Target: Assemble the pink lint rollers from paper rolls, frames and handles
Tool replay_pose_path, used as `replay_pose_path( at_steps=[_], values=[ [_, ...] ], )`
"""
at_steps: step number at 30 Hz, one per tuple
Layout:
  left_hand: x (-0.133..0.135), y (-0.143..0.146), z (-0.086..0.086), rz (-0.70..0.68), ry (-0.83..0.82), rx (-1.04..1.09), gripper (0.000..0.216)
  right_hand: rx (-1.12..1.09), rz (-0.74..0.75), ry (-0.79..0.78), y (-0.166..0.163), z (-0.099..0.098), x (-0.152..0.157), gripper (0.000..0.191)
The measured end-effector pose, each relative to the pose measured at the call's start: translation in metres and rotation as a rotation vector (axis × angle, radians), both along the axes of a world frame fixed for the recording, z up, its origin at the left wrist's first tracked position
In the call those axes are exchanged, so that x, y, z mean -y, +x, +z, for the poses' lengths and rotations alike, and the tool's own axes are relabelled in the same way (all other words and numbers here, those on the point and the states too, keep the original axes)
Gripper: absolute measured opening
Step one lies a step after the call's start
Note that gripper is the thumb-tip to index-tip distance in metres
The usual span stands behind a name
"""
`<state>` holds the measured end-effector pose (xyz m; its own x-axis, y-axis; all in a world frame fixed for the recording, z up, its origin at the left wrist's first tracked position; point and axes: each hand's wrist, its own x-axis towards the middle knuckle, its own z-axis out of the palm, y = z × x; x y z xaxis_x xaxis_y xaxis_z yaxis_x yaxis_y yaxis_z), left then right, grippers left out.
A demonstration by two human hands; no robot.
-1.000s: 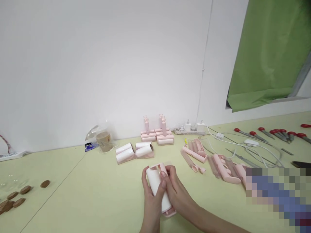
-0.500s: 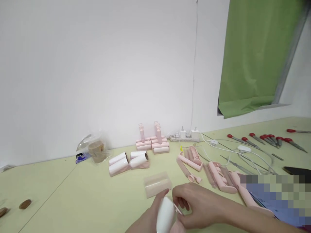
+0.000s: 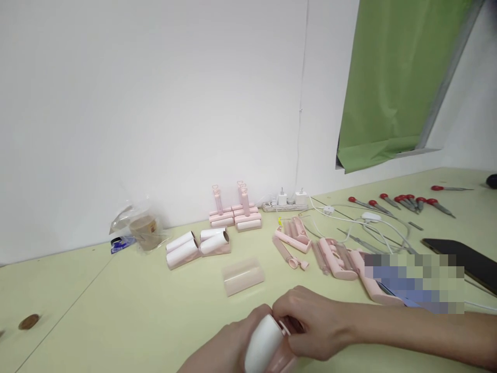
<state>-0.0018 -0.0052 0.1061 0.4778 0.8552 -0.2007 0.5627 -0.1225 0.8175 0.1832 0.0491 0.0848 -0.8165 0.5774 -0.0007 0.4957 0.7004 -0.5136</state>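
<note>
Both my hands meet at the bottom centre over a white lint roll in a pink holder (image 3: 267, 344). My left hand (image 3: 221, 349) wraps the roll from the left. My right hand (image 3: 310, 324) closes on the pink end of the holder from the right. A translucent cover (image 3: 243, 276) lies on the yellow-green table (image 3: 116, 311) just beyond my hands, apart from them.
Further back lie white rolls in pink trays (image 3: 198, 244), stacked pink rollers (image 3: 235, 215), loose pink handles (image 3: 295, 241), a power strip with chargers (image 3: 285, 203), white cables, red-handled screwdrivers (image 3: 399, 202), a dark phone (image 3: 462, 256), a bagged cup (image 3: 142, 228) and a brown disc (image 3: 29, 321).
The translucent cover has come off the roller and now lies on the table. My hands drew the roll nearer to me and lower in view; the camera turned right.
</note>
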Motion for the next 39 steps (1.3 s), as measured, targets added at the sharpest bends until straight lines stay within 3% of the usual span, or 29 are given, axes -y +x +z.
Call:
replay_pose_path(
  at_steps=[5, 12, 20, 25, 30, 35, 39],
  values=[
    [0.004, 0.0, -0.015, 0.074, 0.013, 0.155, 0.039, -0.01, -0.036, -0.075, -0.002, -0.004, 0.0, 0.009],
    [0.002, -0.002, -0.019, 0.064, 0.035, 0.085, 0.034, -0.117, -0.066, -0.099, -0.006, -0.011, 0.001, 0.016],
    [-0.001, -0.015, -0.036, 0.014, 0.176, 0.06, 0.043, -0.107, -0.056, -0.107, -0.006, -0.021, -0.001, 0.014],
    [0.004, -0.01, -0.026, 0.047, 0.189, -0.002, 0.031, -0.07, -0.081, -0.127, -0.005, -0.025, -0.002, 0.009],
    [0.003, -0.009, -0.012, 0.11, 0.125, -0.068, 0.035, 0.01, -0.158, 0.077, -0.008, -0.023, 0.0, 0.009],
    [-0.005, -0.013, -0.022, 0.072, 0.134, -0.123, 0.063, 0.082, -0.033, 0.131, -0.011, -0.014, 0.0, 0.015],
    [-0.004, -0.012, -0.026, 0.05, 0.114, 0.081, 0.044, 0.076, 0.03, 0.096, -0.012, -0.007, 0.002, 0.003]
  ],
)
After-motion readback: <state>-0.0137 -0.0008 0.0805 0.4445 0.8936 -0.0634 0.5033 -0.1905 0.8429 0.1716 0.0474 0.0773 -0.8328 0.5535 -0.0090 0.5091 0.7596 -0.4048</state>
